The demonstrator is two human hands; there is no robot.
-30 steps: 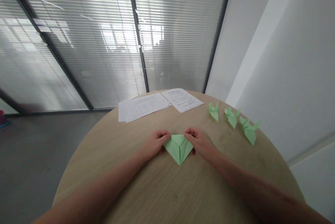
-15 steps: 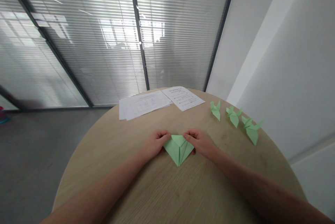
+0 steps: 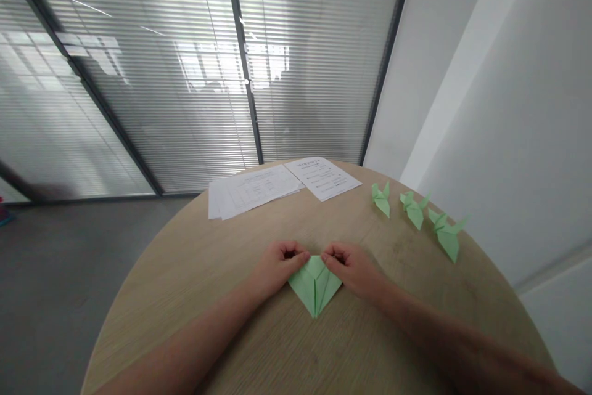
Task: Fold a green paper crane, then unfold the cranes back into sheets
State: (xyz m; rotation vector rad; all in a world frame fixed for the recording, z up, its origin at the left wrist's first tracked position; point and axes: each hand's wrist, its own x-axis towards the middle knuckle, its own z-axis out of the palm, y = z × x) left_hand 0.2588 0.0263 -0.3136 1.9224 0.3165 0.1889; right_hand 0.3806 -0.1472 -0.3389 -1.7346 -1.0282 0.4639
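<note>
A folded sheet of light green paper (image 3: pixel 315 289) lies on the round wooden table in front of me, its point toward me and its short flat edge away. My left hand (image 3: pixel 285 264) pinches the upper left corner between thumb and fingers. At the upper right corner my right hand (image 3: pixel 345 262) does the same, thumb on top. Both thumbs are close together near the flat edge. A centre crease runs down the paper to its point.
Three green folded paper figures (image 3: pixel 381 199) (image 3: pixel 413 209) (image 3: pixel 447 238) stand at the table's right back edge. Printed white sheets (image 3: pixel 254 190) and another printed page (image 3: pixel 322 178) lie at the far side of the table (image 3: pixel 222 321). Behind are blinds and a white wall.
Both hands have moved inward along the paper's top edge, thumbs closer together. The paper and hands appear lower in the view, and the camera has tilted slightly.
</note>
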